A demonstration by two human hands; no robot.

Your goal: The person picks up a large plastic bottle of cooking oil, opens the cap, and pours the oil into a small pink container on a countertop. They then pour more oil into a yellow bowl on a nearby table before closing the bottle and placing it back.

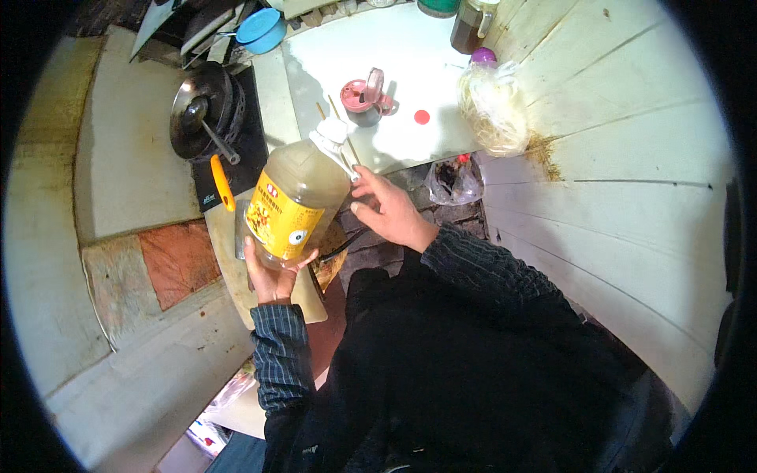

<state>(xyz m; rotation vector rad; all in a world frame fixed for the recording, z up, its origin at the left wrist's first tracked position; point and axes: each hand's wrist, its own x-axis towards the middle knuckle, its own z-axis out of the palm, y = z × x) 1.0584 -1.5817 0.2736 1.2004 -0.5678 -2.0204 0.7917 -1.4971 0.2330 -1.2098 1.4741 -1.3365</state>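
A large clear plastic jug with a yellow printed label and white cap leans toward the table, partly filled with pale liquid. My left hand supports its base, thumb and fingers spread around the bottom. At the jug's upper right, the fingertips of my right hand meet the end of its white handle; whether they grip it is unclear. Beyond the cap stands a pink-topped pouring pot with its lid raised. Thin sticks, like chopsticks, show partly behind the jug's neck. A red disc lies right of the pot.
On the black cooktop sits a dark wok with a ladle in it. An orange handle juts near the jug. A bag of noodle-like strands rests by the right wall; another plastic bag hangs below the table edge.
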